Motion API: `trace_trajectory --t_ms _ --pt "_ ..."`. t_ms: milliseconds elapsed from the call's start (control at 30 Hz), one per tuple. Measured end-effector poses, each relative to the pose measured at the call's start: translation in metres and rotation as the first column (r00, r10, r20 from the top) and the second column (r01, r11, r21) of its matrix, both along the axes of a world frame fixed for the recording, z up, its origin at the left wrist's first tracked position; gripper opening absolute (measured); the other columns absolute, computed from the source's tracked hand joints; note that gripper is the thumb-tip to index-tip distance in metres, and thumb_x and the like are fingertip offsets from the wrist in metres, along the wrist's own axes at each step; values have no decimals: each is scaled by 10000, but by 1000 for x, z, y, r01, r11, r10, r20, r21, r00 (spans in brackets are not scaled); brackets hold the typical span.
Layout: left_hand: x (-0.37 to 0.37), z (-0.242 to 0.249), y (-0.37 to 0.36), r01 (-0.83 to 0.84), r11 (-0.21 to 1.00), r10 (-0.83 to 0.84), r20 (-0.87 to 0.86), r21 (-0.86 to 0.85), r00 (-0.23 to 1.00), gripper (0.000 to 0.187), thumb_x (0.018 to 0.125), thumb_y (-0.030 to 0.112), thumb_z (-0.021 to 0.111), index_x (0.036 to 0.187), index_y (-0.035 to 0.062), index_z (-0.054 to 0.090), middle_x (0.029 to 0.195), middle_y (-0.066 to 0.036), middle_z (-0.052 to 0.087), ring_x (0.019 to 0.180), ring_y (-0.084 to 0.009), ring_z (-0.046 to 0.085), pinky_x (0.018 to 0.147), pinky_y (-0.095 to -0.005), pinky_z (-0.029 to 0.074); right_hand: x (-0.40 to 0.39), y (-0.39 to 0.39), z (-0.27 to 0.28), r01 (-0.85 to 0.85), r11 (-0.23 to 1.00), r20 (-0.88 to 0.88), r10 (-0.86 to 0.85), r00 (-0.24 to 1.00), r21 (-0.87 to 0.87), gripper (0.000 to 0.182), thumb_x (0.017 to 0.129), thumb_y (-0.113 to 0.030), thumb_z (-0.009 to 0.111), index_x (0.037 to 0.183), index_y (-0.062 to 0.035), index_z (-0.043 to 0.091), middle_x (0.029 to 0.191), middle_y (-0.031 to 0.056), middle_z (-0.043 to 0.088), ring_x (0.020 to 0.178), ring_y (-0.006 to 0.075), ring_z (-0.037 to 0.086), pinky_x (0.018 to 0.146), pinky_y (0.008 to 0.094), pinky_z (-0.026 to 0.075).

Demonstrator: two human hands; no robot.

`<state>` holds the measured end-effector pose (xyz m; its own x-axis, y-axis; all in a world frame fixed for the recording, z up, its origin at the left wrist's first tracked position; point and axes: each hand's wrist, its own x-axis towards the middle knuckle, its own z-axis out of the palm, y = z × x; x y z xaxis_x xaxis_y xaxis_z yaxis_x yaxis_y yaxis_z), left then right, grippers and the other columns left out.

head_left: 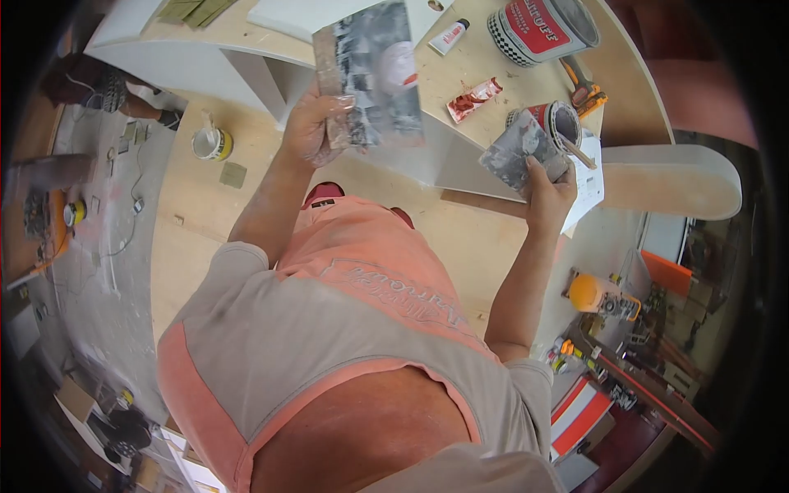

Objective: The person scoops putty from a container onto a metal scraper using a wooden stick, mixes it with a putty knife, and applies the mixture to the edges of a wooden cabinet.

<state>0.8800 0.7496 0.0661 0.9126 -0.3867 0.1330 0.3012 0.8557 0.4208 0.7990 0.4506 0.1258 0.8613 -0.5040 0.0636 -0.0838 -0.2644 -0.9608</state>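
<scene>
- A person is standing at a pale wooden workbench (246, 33), seen from a head camera looking steeply down over their own chest and arms.
- The left hand (312, 123) is closing around the lower left corner of a large flat mixing board (374, 74), thumb on top, and is holding it raised and tilted above the bench.
- The board's face is looking crusted with grey and white dried filler, with a rounder pale smear near its right edge.
- The right hand (546, 193) is clamping a smaller smeared spreader (522, 152) between thumb and fingers, holding it up just beside a small open can (555, 123).
- A stick is leaning out of the small can, which is sitting on a sheet of paper (590, 177).
- The two hands are staying well apart, with the board to the left and higher, and the spreader to the right and lower.
- Judging from this, the filler work seems to be at an early point: the can is already open, but no fresh lump of filler is showing on the board, so mixing and spreading appear to be left.
- On the bench beyond the hands, a larger red-labelled tin (542, 29), a small white tube (449, 36) and a crumpled red tube (474, 99) are lying.
- On the floor to the left, a roll of tape (212, 144) is sitting.
</scene>
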Motion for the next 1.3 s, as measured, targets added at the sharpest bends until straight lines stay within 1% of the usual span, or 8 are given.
trace_trajectory --t_ms 67,167,200,267,300,700,1133,1300 --pt "4 -11 7 28 1000 -28 -40 -5 999 485 742 6 432 1214 -6 321 942 -165 558 619 -259 629 434 -349 558 11 8 4 3 1000 67 -4 998 15 290 722 21 602 1004 26 532 895 73 606 816 142 573 735 276 461" --pt "3 -24 13 55 998 -50 -120 37 992 483 749 -3 430 1218 -10 316 947 -165 558 615 -239 630 441 -342 562 26 22 1 -130 844 -95 94 991 -521 298 714 -38 611 1008 -34 561 857 125 627 800 201 606 719 291 463" --pt "2 -26 15 60 998 -55 -135 33 989 483 749 -3 430 1218 -10 316 947 -165 558 615 -239 630 441 -342 562 32 25 -2 -134 843 -111 89 990 -521 298 714 -38 611 1008 -34 561 857 125 627 800 201 606 719 291 463" --pt "2 -30 19 124 991 -129 -134 -43 983 460 764 -10 456 1210 35 351 949 -120 554 675 -206 619 476 -362 563 44 31 -8 -318 587 -356 54 933 -745 284 714 -56 576 997 -69 580 831 176 608 785 297 592 711 362 462" --pt "2 -32 22 121 992 -126 -141 -47 982 460 764 -10 456 1210 35 351 949 -120 554 675 -206 619 476 -362 563 47 34 -13 -312 529 -314 88 945 -789 282 721 -77 540 998 -101 593 788 191 587 759 344 562 688 417 450" --pt "-8 -38 44 60 989 -28 -227 135 973 509 754 -25 480 1239 45 343 976 -102 552 742 -186 607 521 -337 556 76 61 -25 -524 267 -565 -106 818 -809 282 736 -129 507 1000 -152 603 808 193 587 767 337 577 673 429 455" --pt "-11 -46 45 115 976 -65 -258 183 964 503 759 -28 485 1239 57 358 1022 -76 544 879 -150 566 747 -302 493 72 42 -28 -556 330 -600 -41 799 -763 303 721 -99 494 999 -141 609 813 167 618 812 310 580 692 409 461" --pt "-7 -43 37 142 972 -91 -255 188 963 493 768 -19 490 1235 58 356 1043 -78 538 908 -156 563 763 -303 488 63 30 -16 -384 747 -473 107 875 -543 272 720 -107 551 982 -84 622 806 155 638 708 248 632 631 310 469"
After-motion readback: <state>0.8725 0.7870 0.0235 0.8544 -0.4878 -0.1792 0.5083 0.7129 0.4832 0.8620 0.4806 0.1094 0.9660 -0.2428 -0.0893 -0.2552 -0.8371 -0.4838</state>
